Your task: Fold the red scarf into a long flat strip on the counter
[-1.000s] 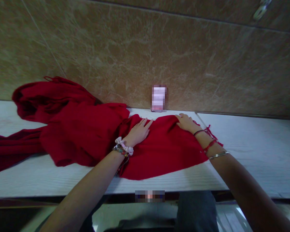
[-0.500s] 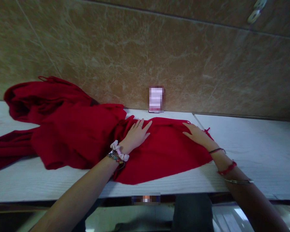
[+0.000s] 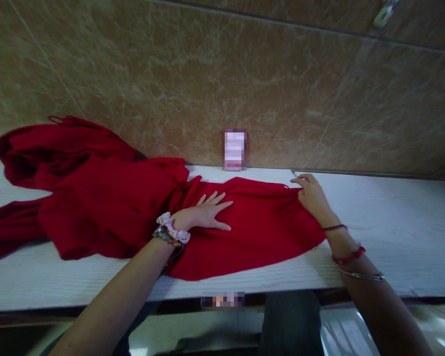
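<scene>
A large red cloth (image 3: 259,222) lies over the white counter, spread fairly flat on the right and bunched in folds on the left. My left hand (image 3: 209,212) rests on it with the fingers spread, pressing near the middle. At the cloth's upper right corner, my right hand (image 3: 311,193) has its thumb and fingers together in a pinch on the edge of the fabric. A thin red loop shows just left of those fingertips.
The white counter (image 3: 393,232) runs from side to side against a brown marbled wall (image 3: 193,84). A phone-like object (image 3: 235,150), blurred out, leans on the wall behind the cloth. Below the counter's front edge, the person's legs (image 3: 291,324) show.
My right hand has gone from lying open on the cloth to pinching its upper right edge. My left hand has slid slightly towards me, its fingers spread wider.
</scene>
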`<state>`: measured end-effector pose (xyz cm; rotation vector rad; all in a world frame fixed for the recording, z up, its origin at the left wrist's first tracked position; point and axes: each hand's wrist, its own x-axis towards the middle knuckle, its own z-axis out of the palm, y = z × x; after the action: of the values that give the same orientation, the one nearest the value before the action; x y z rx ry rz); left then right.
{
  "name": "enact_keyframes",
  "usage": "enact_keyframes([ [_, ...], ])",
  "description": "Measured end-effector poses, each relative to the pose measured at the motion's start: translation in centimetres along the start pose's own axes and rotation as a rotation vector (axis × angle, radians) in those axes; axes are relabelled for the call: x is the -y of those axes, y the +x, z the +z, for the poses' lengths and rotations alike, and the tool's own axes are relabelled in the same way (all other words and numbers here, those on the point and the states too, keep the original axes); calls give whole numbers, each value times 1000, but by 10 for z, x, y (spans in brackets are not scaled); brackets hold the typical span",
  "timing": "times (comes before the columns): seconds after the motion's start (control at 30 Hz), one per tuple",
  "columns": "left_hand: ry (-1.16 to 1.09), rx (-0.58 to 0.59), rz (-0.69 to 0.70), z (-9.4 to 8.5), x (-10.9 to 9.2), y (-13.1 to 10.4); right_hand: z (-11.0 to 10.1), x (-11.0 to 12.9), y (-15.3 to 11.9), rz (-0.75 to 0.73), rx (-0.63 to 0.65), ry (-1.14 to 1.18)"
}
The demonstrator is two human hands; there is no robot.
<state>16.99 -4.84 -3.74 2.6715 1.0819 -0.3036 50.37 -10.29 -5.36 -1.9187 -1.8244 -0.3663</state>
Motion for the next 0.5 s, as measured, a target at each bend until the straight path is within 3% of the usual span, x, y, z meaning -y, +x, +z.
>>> enact_keyframes([
  [0.1,17,-70,67,-7,2,-3,-3,-1,-3,-68,276,-30],
  [0.2,-30,-280,114,-10,4,-2,-9,-2,-5,-221,505,27],
  [0.3,-22,-398,114,-4,5,3,-12,3,-5,-221,433,29],
  [0.4,38,-306,62,6,7,8,-5,11,-6,-215,336,46],
  [0.5,67,-210,-38,12,9,9,10,18,-7,-216,359,-12],
])
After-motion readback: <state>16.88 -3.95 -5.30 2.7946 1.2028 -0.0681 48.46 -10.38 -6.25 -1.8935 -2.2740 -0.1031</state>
